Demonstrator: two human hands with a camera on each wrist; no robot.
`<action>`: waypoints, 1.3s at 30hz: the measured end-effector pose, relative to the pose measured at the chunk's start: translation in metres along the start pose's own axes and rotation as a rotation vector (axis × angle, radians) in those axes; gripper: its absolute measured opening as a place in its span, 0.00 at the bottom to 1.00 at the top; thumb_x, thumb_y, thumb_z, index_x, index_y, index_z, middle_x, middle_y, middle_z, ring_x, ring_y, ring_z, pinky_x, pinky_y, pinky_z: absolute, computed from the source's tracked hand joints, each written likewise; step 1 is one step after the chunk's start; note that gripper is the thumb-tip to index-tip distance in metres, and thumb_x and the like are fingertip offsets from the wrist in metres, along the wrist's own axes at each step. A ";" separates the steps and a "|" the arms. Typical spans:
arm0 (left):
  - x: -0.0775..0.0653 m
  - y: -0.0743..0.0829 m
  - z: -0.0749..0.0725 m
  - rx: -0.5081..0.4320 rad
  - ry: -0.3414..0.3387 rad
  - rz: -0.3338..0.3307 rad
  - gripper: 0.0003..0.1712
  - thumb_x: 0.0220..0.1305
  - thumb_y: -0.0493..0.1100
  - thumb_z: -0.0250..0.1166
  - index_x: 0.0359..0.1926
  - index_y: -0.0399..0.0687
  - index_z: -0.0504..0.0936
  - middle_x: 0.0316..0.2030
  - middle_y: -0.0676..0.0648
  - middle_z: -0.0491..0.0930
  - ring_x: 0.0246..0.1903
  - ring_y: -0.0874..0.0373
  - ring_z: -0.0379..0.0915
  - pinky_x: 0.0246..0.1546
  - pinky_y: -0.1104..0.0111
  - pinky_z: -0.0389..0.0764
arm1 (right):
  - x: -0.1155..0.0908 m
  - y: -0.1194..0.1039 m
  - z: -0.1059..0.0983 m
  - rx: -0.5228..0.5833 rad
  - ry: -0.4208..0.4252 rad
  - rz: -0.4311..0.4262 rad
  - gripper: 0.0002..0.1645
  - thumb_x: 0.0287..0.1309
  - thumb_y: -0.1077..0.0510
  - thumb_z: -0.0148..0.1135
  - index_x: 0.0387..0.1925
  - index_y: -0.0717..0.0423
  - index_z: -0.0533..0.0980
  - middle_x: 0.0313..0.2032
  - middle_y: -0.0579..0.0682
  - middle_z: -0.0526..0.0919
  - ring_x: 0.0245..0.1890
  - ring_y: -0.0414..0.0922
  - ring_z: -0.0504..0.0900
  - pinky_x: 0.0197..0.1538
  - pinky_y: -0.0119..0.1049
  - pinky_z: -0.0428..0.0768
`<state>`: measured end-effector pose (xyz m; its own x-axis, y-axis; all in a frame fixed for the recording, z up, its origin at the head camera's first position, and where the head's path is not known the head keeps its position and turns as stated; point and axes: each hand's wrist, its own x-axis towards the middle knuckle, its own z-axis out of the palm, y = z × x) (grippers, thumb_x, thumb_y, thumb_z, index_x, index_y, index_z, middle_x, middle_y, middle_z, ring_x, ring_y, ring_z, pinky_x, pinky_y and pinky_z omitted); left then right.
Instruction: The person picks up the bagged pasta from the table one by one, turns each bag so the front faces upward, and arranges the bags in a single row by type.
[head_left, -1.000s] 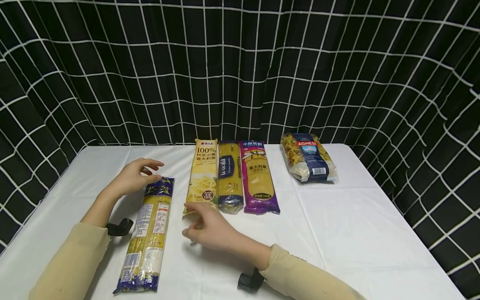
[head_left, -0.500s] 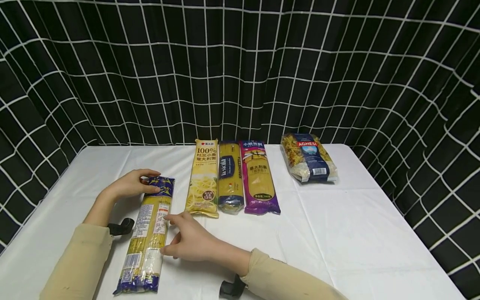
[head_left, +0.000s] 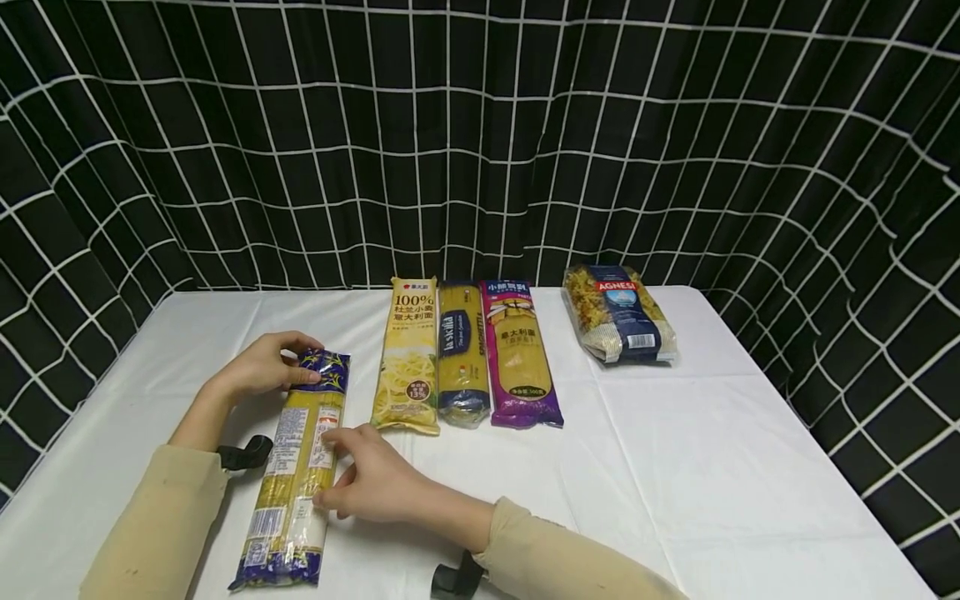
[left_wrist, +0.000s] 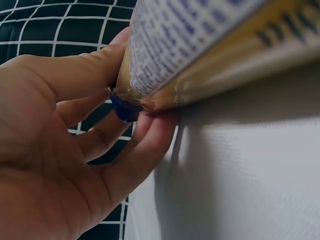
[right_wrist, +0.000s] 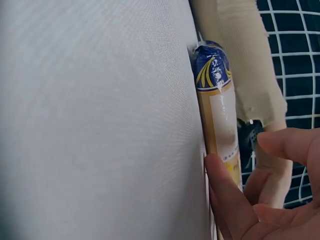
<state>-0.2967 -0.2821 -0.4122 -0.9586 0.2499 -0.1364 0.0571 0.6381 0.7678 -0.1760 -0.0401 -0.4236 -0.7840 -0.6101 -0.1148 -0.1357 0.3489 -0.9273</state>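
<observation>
A long clear pack of spaghetti [head_left: 294, 450] with blue ends lies at the left of the table, its printed back facing up. My left hand [head_left: 262, 364] pinches the far blue end, the thumb over the top; in the left wrist view, fingers [left_wrist: 155, 145] reach under that end. My right hand [head_left: 386, 482] is at the pack's right edge, index finger and thumb spread apart. In the right wrist view one of its fingertips [right_wrist: 214, 162] is against the pack's side near the cloth, while another finger [right_wrist: 280, 142] stands off above the pack.
Three more pasta packs lie side by side at the back middle: a yellow one [head_left: 408, 354], a dark blue one [head_left: 462, 354] and a purple one [head_left: 521, 354]. Further right is a shorter Agnesi pasta bag [head_left: 621, 315]. Black gridded curtain [head_left: 480, 150] surrounds the white tablecloth [head_left: 637, 483].
My right hand has moved left from the yellow pack to the right edge of the spaghetti pack. My left hand has come down onto its far end and pinches it. The packs stay put.
</observation>
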 end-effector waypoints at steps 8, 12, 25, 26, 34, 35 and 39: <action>-0.005 0.008 -0.009 -0.025 0.062 0.060 0.31 0.64 0.41 0.75 0.66 0.37 0.77 0.61 0.32 0.77 0.54 0.39 0.79 0.46 0.65 0.81 | 0.002 -0.001 0.001 0.170 0.051 0.020 0.55 0.55 0.67 0.73 0.79 0.56 0.56 0.59 0.51 0.71 0.28 0.39 0.86 0.31 0.33 0.84; -0.009 0.017 -0.016 -0.068 0.101 0.088 0.31 0.63 0.42 0.76 0.65 0.39 0.78 0.61 0.35 0.78 0.58 0.39 0.78 0.48 0.67 0.81 | 0.003 -0.001 0.002 0.265 0.086 0.003 0.58 0.56 0.70 0.70 0.82 0.55 0.49 0.60 0.51 0.71 0.31 0.41 0.87 0.33 0.37 0.88; -0.021 0.047 -0.015 -0.185 0.222 0.154 0.29 0.65 0.41 0.75 0.64 0.40 0.79 0.62 0.39 0.77 0.62 0.43 0.73 0.45 0.72 0.81 | 0.006 -0.001 0.000 0.362 0.133 -0.050 0.62 0.59 0.74 0.68 0.84 0.46 0.45 0.54 0.51 0.74 0.35 0.42 0.88 0.34 0.41 0.89; -0.022 0.048 -0.015 -0.195 0.230 0.159 0.29 0.65 0.41 0.75 0.64 0.40 0.79 0.62 0.39 0.77 0.62 0.43 0.73 0.45 0.72 0.82 | 0.006 -0.001 0.000 0.364 0.139 -0.055 0.62 0.59 0.75 0.68 0.84 0.46 0.45 0.53 0.50 0.74 0.35 0.41 0.88 0.34 0.41 0.89; -0.022 0.051 -0.011 -0.219 0.248 0.172 0.32 0.68 0.42 0.73 0.69 0.40 0.76 0.65 0.38 0.74 0.61 0.42 0.74 0.49 0.75 0.78 | 0.005 -0.004 -0.011 0.344 0.153 -0.107 0.62 0.56 0.77 0.68 0.84 0.48 0.49 0.51 0.51 0.76 0.31 0.43 0.88 0.34 0.42 0.89; -0.022 0.051 -0.011 -0.223 0.247 0.173 0.32 0.68 0.42 0.72 0.70 0.40 0.75 0.66 0.38 0.73 0.61 0.43 0.74 0.50 0.73 0.78 | 0.005 -0.005 -0.013 0.334 0.152 -0.112 0.62 0.55 0.77 0.68 0.84 0.48 0.49 0.51 0.51 0.76 0.31 0.44 0.89 0.34 0.42 0.89; -0.022 0.055 -0.010 -0.226 0.238 0.184 0.32 0.71 0.42 0.70 0.72 0.41 0.73 0.69 0.38 0.71 0.63 0.42 0.73 0.55 0.67 0.75 | 0.005 -0.009 -0.020 0.290 0.143 -0.130 0.63 0.52 0.78 0.69 0.83 0.48 0.51 0.48 0.51 0.77 0.29 0.45 0.88 0.33 0.42 0.89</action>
<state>-0.2750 -0.2596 -0.3611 -0.9776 0.1522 0.1456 0.1969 0.4149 0.8883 -0.1905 -0.0318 -0.4086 -0.8511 -0.5232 0.0431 -0.0784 0.0455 -0.9959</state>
